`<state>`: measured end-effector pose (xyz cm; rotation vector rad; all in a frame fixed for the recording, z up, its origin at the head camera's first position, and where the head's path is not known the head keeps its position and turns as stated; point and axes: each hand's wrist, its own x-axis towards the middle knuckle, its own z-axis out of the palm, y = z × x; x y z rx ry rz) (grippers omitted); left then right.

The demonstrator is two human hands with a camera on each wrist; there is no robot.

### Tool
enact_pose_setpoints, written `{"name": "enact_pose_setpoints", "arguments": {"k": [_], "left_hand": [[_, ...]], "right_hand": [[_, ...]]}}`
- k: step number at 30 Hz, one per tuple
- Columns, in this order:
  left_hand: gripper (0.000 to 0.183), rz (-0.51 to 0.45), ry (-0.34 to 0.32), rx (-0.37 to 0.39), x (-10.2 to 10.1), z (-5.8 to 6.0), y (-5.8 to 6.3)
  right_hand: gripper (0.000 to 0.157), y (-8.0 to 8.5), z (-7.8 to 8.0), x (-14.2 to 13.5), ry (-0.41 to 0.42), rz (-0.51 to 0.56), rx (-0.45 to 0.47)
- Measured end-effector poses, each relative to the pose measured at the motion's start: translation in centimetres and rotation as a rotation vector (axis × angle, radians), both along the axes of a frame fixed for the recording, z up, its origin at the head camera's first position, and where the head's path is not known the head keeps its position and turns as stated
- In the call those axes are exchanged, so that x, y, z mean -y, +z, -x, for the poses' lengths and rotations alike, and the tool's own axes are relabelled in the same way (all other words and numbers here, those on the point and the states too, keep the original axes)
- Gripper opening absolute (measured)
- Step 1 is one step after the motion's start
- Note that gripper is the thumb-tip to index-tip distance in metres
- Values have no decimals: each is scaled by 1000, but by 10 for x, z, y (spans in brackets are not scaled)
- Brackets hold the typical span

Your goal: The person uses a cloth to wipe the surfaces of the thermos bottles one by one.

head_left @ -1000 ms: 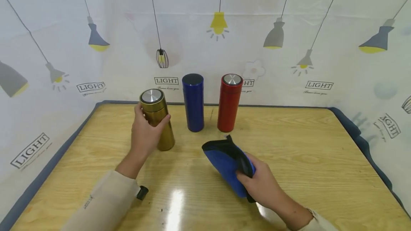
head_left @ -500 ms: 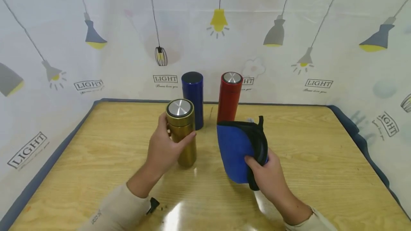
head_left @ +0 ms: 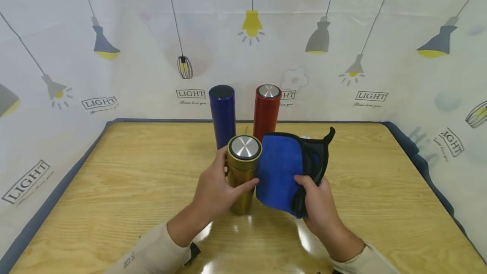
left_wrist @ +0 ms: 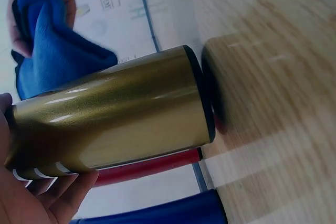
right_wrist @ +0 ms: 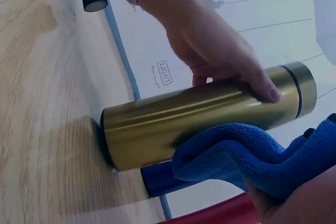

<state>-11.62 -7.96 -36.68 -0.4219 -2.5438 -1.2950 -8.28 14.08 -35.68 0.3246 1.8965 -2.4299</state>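
In the head view, my left hand (head_left: 220,185) grips a gold thermos (head_left: 243,172) with a silver-topped lid, thumb across its near side. The thermos stands upright, its base close over the wooden table and its reflection beside it in the left wrist view. My right hand (head_left: 319,202) pinches a folded blue cloth (head_left: 281,168) with black edging and a black loop at its upper corner. Fuzzy blue fabric (right_wrist: 231,145) overlaps the thermos's side in the right wrist view. Behind stand a blue thermos (head_left: 222,115) and a red thermos (head_left: 267,111), their lower parts partly hidden.
The wooden table (head_left: 125,172) reaches back to a pale curtain (head_left: 152,54) printed with hanging lamps. A dark blue edge (head_left: 403,143) runs along the table's sides and back. Glare spots lie on the near tabletop.
My left hand has carried the gold thermos right and nearer, in front of the blue and red ones. My right hand has raised the cloth and turned it beside the thermos.
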Motion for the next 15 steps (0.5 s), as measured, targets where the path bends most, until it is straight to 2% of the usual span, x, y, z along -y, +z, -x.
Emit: {"name": "enact_pose_setpoints", "arguments": {"k": [5, 9, 12, 15], "left_hand": [[91, 28, -26, -39, -4, 1, -4], [92, 14, -33, -57, -5, 1, -6], [92, -1, -52, -63, -8, 0, -7], [92, -16, -79, -77, -11, -2, -8]], "right_hand": [[22, 4, -6, 4, 13, 32, -35], [32, 6, -10, 8, 68, 4, -86], [37, 6, -14, 8, 92, -66, -127], [38, 3, -19, 7, 91, -187, -212]]}}
